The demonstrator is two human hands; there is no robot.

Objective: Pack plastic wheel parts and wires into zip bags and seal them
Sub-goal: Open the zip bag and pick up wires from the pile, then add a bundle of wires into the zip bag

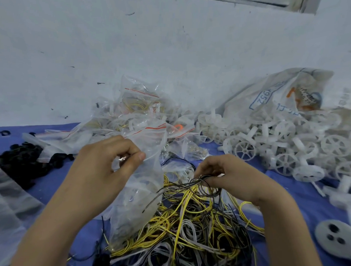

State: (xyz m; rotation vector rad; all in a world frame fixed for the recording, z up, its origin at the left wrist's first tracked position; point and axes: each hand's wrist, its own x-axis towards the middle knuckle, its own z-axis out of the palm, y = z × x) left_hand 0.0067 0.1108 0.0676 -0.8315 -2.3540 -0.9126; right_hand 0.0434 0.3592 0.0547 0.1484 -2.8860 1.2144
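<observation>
Mid-batch, long way to go. A heap of packed bags [135, 115] with red zip strips sits at the far edge of the desk [55, 188] near its middle, so a good number look done; can't tell whether each is sealed. Plenty left: a big loose pile of white wheel parts [279, 140] spills from a printed sack [281, 90] at the far right corner, and a thick tangle of yellow, white and black wires [187, 222] covers the near edge at centre. Current unit is the zip bag [145, 181], upright just left of the wire tangle, bottom resting on it, mouth unsealed. Something pale may be inside, but the film is too cloudy to tell. Left hand [102, 166]: fingers curled, thumb and forefinger pinching the bag's upper edge to hold it up. Right hand [234, 178]: fingers curled tight, pinching a few black wires at the top of the tangle, just beside the bag. My read: wire-loading step, then seal. Black parts [24, 159] at the left edge, grey disc [336, 236] near the right edge, both untouched.
</observation>
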